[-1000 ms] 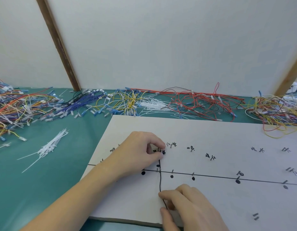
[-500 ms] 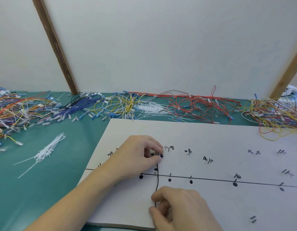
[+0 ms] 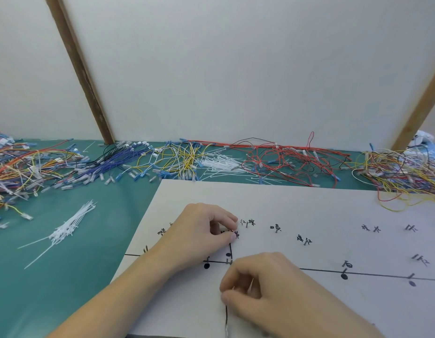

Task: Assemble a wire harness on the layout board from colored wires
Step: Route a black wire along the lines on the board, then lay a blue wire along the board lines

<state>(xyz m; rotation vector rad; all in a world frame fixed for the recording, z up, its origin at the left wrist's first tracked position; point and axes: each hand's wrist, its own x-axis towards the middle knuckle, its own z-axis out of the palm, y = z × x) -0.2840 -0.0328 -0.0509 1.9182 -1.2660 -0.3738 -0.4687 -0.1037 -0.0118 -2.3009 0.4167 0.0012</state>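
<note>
Seen from a head-worn camera looking down, two bare hands work on a white layout board (image 3: pixel 309 206) lying on a green table mat (image 3: pixel 77 264). One thin black wire (image 3: pixel 230 248) runs down the board's left part, from a labelled pin toward the near edge.

The left hand (image 3: pixel 199 235) rests on the board with thumb and forefinger pinched together at the wire's far end, right beside a pin and a handwritten label. It seems to hold that end in place so the wire cannot slip off its starting point.

The right hand (image 3: pixel 265 289) sits nearer the viewer, fingers curled, thumb and forefinger pinching the same wire lower down. Below this hand the wire's loose tail runs on to the board's near edge. This grip probably keeps the wire taut while it is guided along the drawn path.

A black line (image 3: pixel 382 274) crosses the board from left to right, dotted with black spots and short metal pins (image 3: pixel 305 242), each with a small label. Likely these mark where each colour is routed.

Stock lies along the back of the mat within reach: blue wires (image 3: pixel 109 164), yellow wires (image 3: pixel 182 157), red wires (image 3: pixel 284 162), and mixed tangles at both sides. White cable ties (image 3: pixel 70 225) lie in a bundle at left, probably for binding later. Judging by the single wire laid, the harness is at an early stage.
</note>
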